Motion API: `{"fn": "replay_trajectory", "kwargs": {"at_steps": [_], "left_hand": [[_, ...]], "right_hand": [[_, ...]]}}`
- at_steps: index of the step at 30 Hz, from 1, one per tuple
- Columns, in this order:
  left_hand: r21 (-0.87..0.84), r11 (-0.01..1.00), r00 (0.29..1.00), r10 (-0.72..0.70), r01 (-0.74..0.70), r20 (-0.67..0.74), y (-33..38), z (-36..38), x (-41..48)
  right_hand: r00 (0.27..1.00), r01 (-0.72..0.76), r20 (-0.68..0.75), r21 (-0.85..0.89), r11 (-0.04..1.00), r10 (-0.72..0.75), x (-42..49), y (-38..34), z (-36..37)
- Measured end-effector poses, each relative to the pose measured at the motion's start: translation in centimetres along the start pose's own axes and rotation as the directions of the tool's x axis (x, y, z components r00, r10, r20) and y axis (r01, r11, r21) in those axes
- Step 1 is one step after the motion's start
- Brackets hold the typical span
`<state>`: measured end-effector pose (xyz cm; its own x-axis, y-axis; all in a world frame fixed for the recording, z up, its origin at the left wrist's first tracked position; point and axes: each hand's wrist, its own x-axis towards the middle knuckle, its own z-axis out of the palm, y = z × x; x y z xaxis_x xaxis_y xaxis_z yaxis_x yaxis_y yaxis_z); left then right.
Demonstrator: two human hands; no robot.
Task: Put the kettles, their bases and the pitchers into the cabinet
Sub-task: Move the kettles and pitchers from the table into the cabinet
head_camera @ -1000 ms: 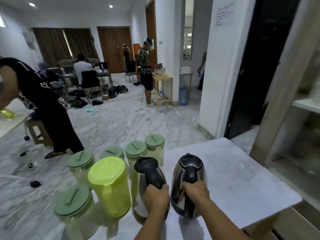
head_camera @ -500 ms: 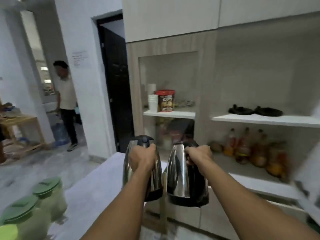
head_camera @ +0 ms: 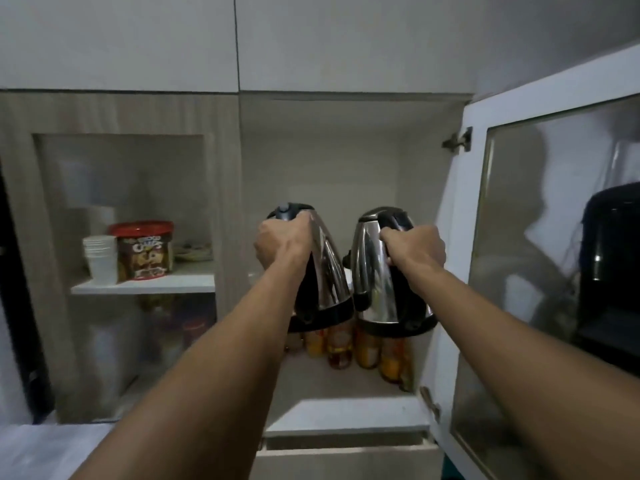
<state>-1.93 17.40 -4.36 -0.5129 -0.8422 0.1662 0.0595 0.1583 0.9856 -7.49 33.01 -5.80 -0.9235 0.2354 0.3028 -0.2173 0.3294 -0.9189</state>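
I hold two steel kettles with black handles and bases up in front of the open cabinet (head_camera: pixel 346 168). My left hand (head_camera: pixel 282 242) grips the handle of the left kettle (head_camera: pixel 325 271). My right hand (head_camera: pixel 414 249) grips the handle of the right kettle (head_camera: pixel 377 271). Both kettles hang side by side, tilted, in the cabinet's opening at the height of its upper shelf. The shelf itself is hidden behind them. The pitchers and kettle bases are out of view.
Several bottles of amber liquid (head_camera: pixel 367 348) stand on the lower shelf (head_camera: pixel 346 414) under the kettles. The glass cabinet door (head_camera: pixel 554 271) swings open at right. In the left compartment sit stacked white cups (head_camera: pixel 100 258) and a red-lidded cereal tub (head_camera: pixel 143 251). A white counter (head_camera: pixel 41 448) lies lower left.
I lifted both kettles off the counter, turned from the room to the cabinet, and raised them up and forward into its opening. The view moved closer to the shelves.
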Motion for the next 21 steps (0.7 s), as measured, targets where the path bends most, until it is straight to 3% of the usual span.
{"fn": "replay_trajectory", "kwargs": {"at_steps": [4, 11, 21], "left_hand": [[-0.039, 0.999, 0.999, 0.032, -0.033, -0.008, 1.6, 8.0, 4.1], [0.077, 0.991, 0.989, 0.117, -0.111, -0.088, 0.5, 18.4, 13.3], [0.12, 0.978, 0.98, 0.181, -0.171, -0.078, -4.9, 28.1, 27.1]], "right_hand": [[0.998, 0.046, -0.056, 0.062, 0.997, -0.042, 8.8, 0.2, 0.7], [0.994, 0.058, -0.102, 0.139, 0.989, -0.044, 22.0, 2.0, 8.0], [0.995, 0.028, -0.104, 0.173, 0.985, -0.01, 34.4, 5.7, 20.2]]}}
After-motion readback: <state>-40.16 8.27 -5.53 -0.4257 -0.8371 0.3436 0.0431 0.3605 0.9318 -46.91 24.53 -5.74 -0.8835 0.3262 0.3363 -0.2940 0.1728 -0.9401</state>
